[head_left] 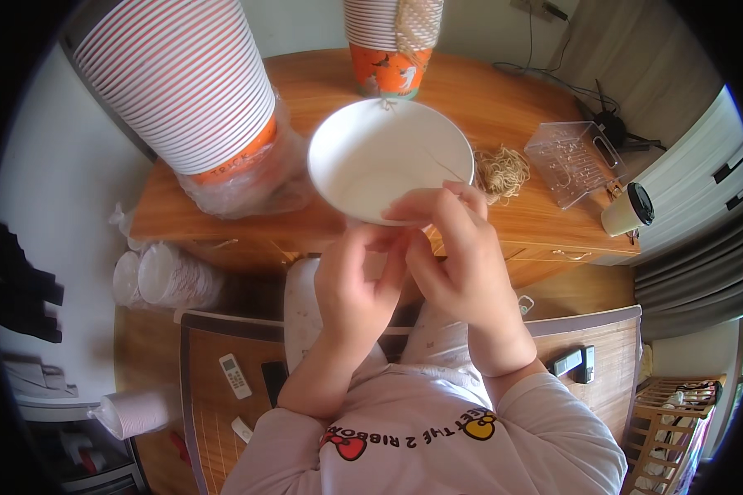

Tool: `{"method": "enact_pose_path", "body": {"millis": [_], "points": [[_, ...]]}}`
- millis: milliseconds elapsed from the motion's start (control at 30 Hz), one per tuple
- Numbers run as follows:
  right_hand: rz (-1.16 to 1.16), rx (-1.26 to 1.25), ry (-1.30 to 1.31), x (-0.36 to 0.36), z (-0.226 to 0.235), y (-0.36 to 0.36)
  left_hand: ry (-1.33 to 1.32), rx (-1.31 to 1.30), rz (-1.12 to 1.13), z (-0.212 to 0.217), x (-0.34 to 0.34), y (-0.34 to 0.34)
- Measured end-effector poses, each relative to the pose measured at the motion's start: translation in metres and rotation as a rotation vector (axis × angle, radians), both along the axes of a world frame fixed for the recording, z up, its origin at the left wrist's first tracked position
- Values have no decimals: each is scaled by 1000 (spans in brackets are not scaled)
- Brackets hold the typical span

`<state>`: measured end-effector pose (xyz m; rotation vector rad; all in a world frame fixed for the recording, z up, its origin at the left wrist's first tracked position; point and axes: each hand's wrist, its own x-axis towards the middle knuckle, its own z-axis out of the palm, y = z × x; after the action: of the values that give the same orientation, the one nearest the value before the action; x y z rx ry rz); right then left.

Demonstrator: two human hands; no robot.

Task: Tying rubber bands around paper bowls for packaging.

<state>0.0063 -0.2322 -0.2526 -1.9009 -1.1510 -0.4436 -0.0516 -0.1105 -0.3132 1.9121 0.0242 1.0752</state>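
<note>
A white paper bucket (371, 157) is tilted toward me, its open mouth facing up, at the near edge of the wooden desk. A small knot of twine (388, 105) sits at its far rim. My left hand (359, 285) is closed on the near rim from outside, fingertips bent in. My right hand (462, 256) pinches at the same rim, its index finger reaching over into the mouth and its thumb outside. A thin strand of twine (448, 167) sticks up by its fingers. Exactly what lies between the fingertips is hidden.
A tall stack of paper buckets (182, 91), partly in plastic, leans at left. Another stack (388, 70) with twine handles stands behind. To the right on the desk (305, 70) are a twine pile (504, 173), a clear plastic basket (574, 161) and a lidded cup (627, 209).
</note>
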Motion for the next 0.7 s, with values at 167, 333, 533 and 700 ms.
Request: {"method": "enact_pose_path", "body": {"millis": [167, 333, 533, 700], "points": [[7, 81, -22, 1, -6, 4, 3, -299, -226, -5, -2, 0], [78, 195, 62, 0, -19, 0, 68, -708, -638, -8, -2, 4], [158, 273, -57, -2, -39, 0, 131, -780, -636, -7, -2, 12], [46, 324, -181, 3, -38, -9, 185, -698, -650, -8, 2, 15]]}}
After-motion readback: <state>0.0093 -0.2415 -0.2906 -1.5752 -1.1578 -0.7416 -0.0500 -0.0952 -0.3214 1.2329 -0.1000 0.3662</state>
